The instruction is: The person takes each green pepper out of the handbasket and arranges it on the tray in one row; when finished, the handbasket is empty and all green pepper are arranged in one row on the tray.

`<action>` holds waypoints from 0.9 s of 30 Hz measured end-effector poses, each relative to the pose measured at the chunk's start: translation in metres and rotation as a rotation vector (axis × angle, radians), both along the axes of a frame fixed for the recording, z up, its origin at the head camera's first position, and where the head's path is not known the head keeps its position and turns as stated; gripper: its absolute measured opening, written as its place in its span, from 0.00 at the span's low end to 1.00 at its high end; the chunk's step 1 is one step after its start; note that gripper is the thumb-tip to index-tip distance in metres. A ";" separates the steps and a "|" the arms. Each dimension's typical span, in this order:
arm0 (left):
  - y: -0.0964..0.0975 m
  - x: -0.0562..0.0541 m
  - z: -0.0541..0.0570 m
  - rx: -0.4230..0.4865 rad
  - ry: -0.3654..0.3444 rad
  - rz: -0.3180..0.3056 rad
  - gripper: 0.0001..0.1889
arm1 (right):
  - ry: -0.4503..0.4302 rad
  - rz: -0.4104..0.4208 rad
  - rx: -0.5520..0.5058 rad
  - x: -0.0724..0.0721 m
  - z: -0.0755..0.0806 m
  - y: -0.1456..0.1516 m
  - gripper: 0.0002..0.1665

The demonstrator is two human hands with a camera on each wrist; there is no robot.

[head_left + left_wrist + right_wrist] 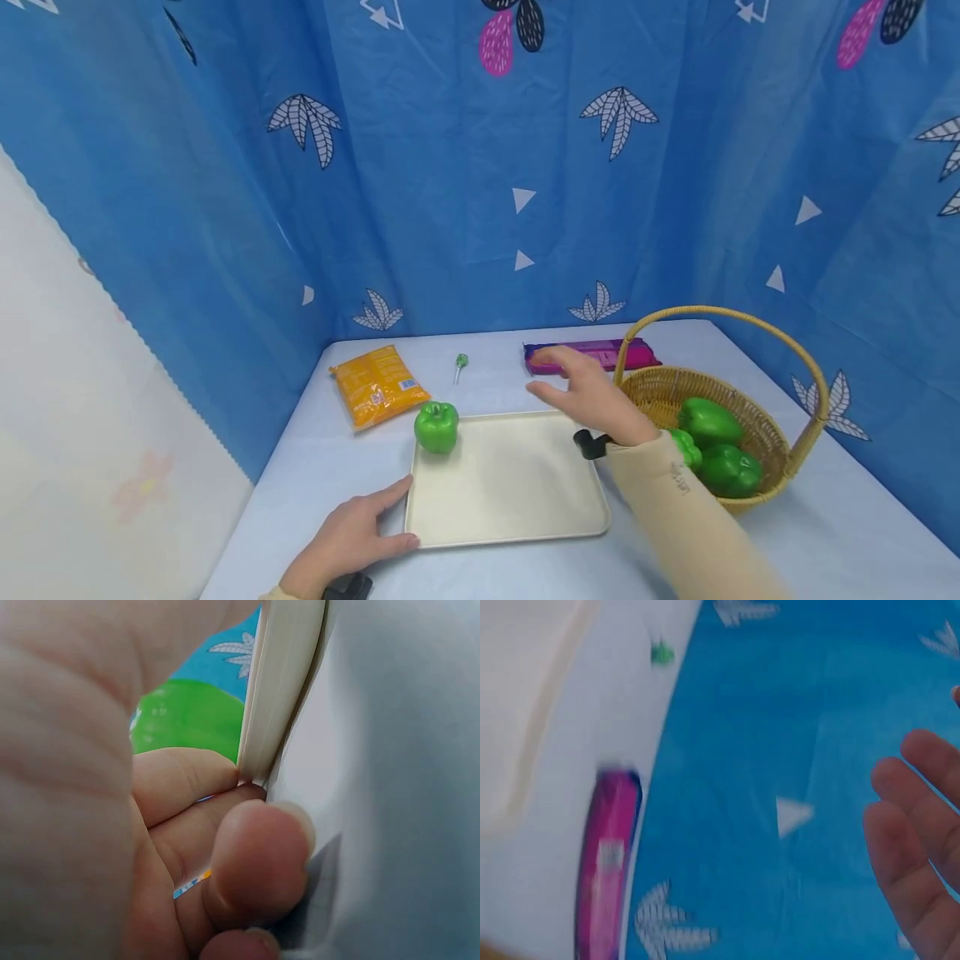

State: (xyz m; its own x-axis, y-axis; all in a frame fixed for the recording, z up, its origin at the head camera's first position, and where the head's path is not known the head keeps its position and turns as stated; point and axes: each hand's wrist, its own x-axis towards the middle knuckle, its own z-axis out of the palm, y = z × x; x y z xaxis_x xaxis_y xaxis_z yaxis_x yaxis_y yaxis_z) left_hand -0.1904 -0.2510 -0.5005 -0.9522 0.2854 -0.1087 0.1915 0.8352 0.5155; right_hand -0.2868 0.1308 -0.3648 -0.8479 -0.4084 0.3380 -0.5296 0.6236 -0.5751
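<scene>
A cream tray lies on the table, with a green bell pepper upright in its back left corner. My left hand rests at the tray's left side, thumb and index fingertips against the rim. Close up in the left wrist view, fingertips meet the tray's edge, and part of the green pepper shows behind. Over the tray's back right corner, my right hand hangs in the air, holding nothing, its fingers spread from the thumb. The right wrist view shows its loosely extended fingers.
A wicker basket with a tall handle stands on the right, holding several green peppers. Behind the tray lie an orange packet, a small green lollipop and a long purple-pink packet. A blue patterned curtain hangs behind the table.
</scene>
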 end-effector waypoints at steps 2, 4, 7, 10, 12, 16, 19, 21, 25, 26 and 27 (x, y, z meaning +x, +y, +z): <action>0.000 0.000 0.000 -0.001 0.002 -0.001 0.53 | 0.012 -0.060 0.011 0.002 0.006 0.027 0.29; -0.001 0.001 0.001 -0.006 0.004 0.002 0.52 | 0.000 -0.123 0.016 0.003 0.008 0.051 0.29; -0.003 0.001 0.000 -0.016 0.011 0.008 0.52 | -0.037 -0.197 0.008 0.002 0.006 0.079 0.30; -0.003 0.001 -0.002 -0.012 0.016 0.008 0.52 | -0.065 -0.257 -0.005 0.000 -0.004 0.101 0.27; -0.002 0.001 -0.003 -0.008 0.012 0.006 0.52 | -0.077 -0.290 0.000 -0.001 -0.015 0.112 0.26; -0.001 0.000 -0.004 -0.002 0.001 0.010 0.52 | -0.144 -0.324 0.034 -0.002 -0.041 0.128 0.26; 0.000 0.001 -0.004 -0.002 -0.004 0.015 0.52 | -0.203 -0.310 0.091 -0.003 -0.059 0.136 0.28; 0.000 0.001 -0.004 -0.003 -0.004 0.011 0.52 | -0.225 -0.301 0.126 -0.005 -0.067 0.139 0.27; 0.001 0.000 -0.003 -0.002 0.007 0.001 0.52 | -0.258 -0.293 0.178 -0.007 -0.072 0.140 0.20; 0.002 -0.001 -0.002 -0.001 0.012 -0.001 0.52 | -0.271 -0.299 0.184 -0.007 -0.071 0.139 0.20; 0.002 -0.001 -0.002 -0.001 0.015 -0.002 0.52 | -0.286 -0.301 0.191 -0.007 -0.071 0.139 0.20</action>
